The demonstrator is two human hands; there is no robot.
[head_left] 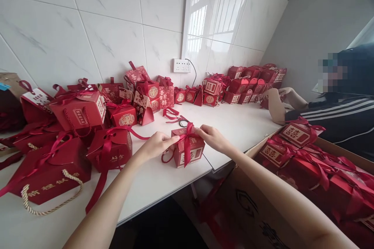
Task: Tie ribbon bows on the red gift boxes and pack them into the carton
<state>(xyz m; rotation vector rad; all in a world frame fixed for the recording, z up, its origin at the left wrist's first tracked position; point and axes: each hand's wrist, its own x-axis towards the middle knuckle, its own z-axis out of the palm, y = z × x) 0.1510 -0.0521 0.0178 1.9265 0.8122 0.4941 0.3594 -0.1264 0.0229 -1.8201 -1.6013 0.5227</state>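
A small red gift box [195, 153] with a pale printed label stands upright near the table's front edge. A dark red ribbon [187, 146] is tied in a bow over its top, one tail hanging down the front. My left hand [159, 143] pinches the ribbon at the bow's left side, thumb on top. At the right of the bow, my right hand [210, 136] has its fingers closed on the ribbon too. A thin red cord handle [167, 158] loops out from the box's left side. Behind the box lies a small dark ring-shaped object [183, 123].
Many red gift boxes [124, 116] crowd the white table [140, 190] at left and along the wall. A cardboard carton [248, 202] full of ribboned boxes stands at right. Beyond it, a person [336, 113] handles something at the table. A power strip [181, 65] is on the wall.
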